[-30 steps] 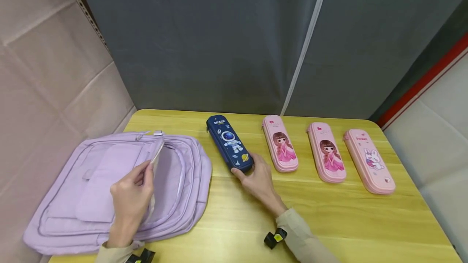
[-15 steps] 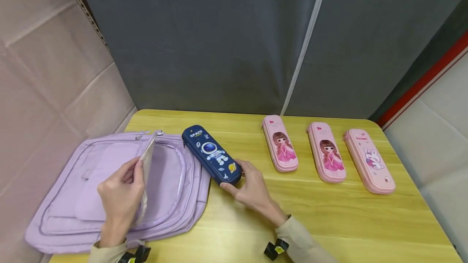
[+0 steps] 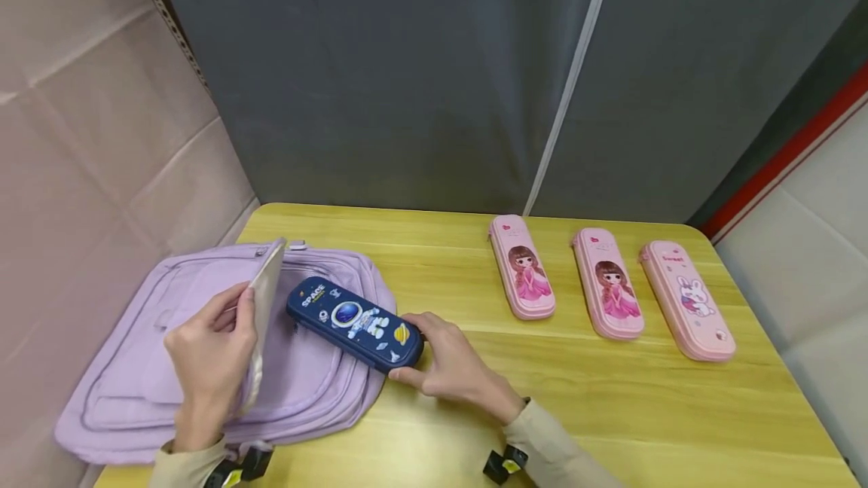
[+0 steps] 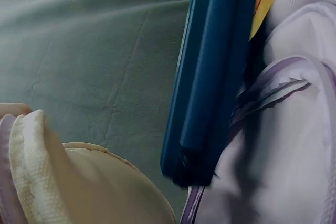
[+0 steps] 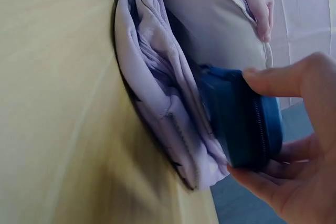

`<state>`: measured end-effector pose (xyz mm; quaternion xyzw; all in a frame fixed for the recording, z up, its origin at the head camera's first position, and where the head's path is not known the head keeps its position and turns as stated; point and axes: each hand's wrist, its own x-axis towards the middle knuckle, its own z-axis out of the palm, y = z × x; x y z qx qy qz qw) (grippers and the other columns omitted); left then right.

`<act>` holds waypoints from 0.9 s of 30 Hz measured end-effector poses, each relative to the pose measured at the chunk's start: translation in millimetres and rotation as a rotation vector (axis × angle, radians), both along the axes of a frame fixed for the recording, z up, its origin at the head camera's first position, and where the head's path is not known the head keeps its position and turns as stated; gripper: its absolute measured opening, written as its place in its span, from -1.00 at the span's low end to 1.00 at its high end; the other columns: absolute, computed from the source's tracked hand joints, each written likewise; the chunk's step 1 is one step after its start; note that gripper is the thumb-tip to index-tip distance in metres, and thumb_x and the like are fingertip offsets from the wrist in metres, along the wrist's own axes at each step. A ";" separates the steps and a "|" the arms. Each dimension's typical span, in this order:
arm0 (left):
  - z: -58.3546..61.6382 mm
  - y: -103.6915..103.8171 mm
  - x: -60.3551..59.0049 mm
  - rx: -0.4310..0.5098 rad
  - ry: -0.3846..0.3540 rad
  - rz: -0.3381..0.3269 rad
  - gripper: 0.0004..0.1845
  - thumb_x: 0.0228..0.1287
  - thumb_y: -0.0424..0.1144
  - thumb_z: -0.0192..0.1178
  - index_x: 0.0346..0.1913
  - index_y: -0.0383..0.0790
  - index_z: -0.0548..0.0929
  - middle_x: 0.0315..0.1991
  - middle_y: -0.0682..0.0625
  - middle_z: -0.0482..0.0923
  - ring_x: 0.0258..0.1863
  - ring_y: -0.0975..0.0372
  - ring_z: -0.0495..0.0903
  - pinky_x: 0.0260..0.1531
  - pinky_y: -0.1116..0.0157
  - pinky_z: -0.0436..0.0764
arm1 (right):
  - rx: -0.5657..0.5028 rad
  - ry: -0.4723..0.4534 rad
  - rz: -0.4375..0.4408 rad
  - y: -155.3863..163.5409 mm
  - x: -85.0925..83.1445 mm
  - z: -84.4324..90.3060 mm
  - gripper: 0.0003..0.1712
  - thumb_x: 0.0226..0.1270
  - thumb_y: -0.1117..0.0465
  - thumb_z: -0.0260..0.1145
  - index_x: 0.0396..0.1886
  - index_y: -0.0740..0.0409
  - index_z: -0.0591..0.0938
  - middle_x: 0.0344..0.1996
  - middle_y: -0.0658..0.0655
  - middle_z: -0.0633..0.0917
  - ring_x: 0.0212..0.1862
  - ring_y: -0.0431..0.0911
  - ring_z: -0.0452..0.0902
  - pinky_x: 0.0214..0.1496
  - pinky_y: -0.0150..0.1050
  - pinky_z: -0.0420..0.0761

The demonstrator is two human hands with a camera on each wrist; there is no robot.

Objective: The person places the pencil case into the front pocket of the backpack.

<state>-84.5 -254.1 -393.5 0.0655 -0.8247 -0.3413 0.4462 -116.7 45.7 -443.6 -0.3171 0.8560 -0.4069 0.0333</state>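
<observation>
A lilac backpack (image 3: 129, 367) lies flat at the left of the table, its front pocket unzipped. My left hand (image 3: 213, 356) pinches the edge of the pocket's flap (image 3: 267, 296) and holds it lifted; the flap's pale lining shows in the left wrist view. By its near end my right hand (image 3: 450, 364) grips a navy pencil case (image 3: 356, 322) with an astronaut print and the word SPACE. In the head view the case's far end overlaps the pocket opening. The right wrist view shows the blue case (image 5: 239, 119) between thumb and fingers, close to the lifted flap.
Three pink pencil cases lie in a row at the right: two with a doll print, the left one (image 3: 522, 269) and the middle one (image 3: 608, 285), and one with a rabbit (image 3: 688, 300). A grey curtain (image 3: 407, 81) hangs behind the yellow table (image 3: 447, 247).
My right hand has lifted the navy pencil case off the table and carried it left, over the backpack. My left hand has drawn the flap further left and wider.
</observation>
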 end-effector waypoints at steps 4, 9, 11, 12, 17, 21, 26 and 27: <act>1.9 -0.4 1.4 0.019 -0.007 -0.010 -0.84 0.27 -0.36 0.33 -0.19 -0.39 0.82 -0.37 -0.34 0.75 -0.38 0.88 0.48 -0.37 0.83 0.48 | 0.082 0.021 0.090 -6.6 -4.2 7.9 -0.11 0.07 -0.09 0.57 0.35 0.18 0.50 0.20 0.11 0.67 0.22 -0.06 0.58 0.36 -0.10 0.60; 1.8 1.4 1.3 0.038 0.013 -0.006 -0.88 0.21 -0.43 0.37 -0.22 -0.39 0.82 -0.39 -0.37 0.73 -0.40 0.89 0.47 -0.38 0.85 0.46 | 0.163 0.026 0.206 -15.9 -12.6 16.3 -0.14 0.11 -0.08 0.56 0.36 0.14 0.48 0.20 0.08 0.66 0.23 -0.12 0.57 0.41 -0.18 0.54; 1.2 1.4 0.4 0.035 0.022 -0.004 -0.89 0.19 -0.46 0.37 -0.23 -0.41 0.82 -0.40 -0.39 0.73 -0.40 0.90 0.46 -0.39 0.86 0.45 | 0.180 0.022 0.246 -20.8 -16.2 17.4 -0.12 0.13 -0.09 0.54 0.39 0.15 0.45 0.21 0.09 0.64 0.23 -0.13 0.55 0.43 -0.20 0.52; 1.1 1.4 0.0 0.035 0.025 -0.003 -0.89 0.19 -0.47 0.37 -0.23 -0.42 0.82 -0.41 -0.39 0.72 -0.41 0.90 0.46 -0.39 0.86 0.45 | 0.187 0.023 0.263 -23.7 -18.0 17.7 -0.12 0.15 -0.10 0.53 0.40 0.15 0.44 0.21 0.08 0.64 0.23 -0.14 0.55 0.43 -0.21 0.52; 2.0 0.1 -0.3 0.048 0.030 -0.013 -0.89 0.20 -0.44 0.38 -0.24 -0.41 0.82 -0.41 -0.40 0.72 -0.42 0.89 0.47 -0.40 0.85 0.45 | 0.202 0.045 0.312 -40.7 -26.5 18.9 -0.13 0.16 -0.13 0.49 0.41 0.12 0.44 0.24 0.07 0.62 0.27 -0.12 0.51 0.46 -0.20 0.48; 4.7 -0.5 1.2 0.048 0.017 -0.012 -0.87 0.24 -0.39 0.36 -0.21 -0.39 0.82 -0.40 -0.37 0.73 -0.42 0.88 0.48 -0.40 0.84 0.47 | 0.200 0.075 0.338 -54.3 -31.5 17.8 -0.15 0.15 -0.13 0.50 0.39 0.09 0.46 0.25 0.06 0.62 0.30 -0.11 0.47 0.50 -0.21 0.43; 7.6 -2.7 2.0 0.039 0.015 -0.004 -0.85 0.26 -0.36 0.34 -0.19 -0.38 0.82 -0.39 -0.35 0.74 -0.42 0.88 0.48 -0.40 0.83 0.48 | 0.206 0.090 0.360 -69.0 -33.2 17.1 -0.14 0.17 -0.15 0.48 0.41 0.08 0.46 0.23 0.05 0.62 0.28 -0.13 0.46 0.47 -0.24 0.44; 7.8 -2.9 1.8 0.043 0.019 -0.002 -0.85 0.25 -0.36 0.35 -0.20 -0.37 0.82 -0.40 -0.35 0.74 -0.42 0.88 0.48 -0.41 0.84 0.48 | 0.205 0.091 0.360 -71.7 -33.2 16.9 -0.15 0.17 -0.16 0.48 0.41 0.07 0.47 0.21 0.03 0.63 0.26 -0.14 0.46 0.45 -0.25 0.45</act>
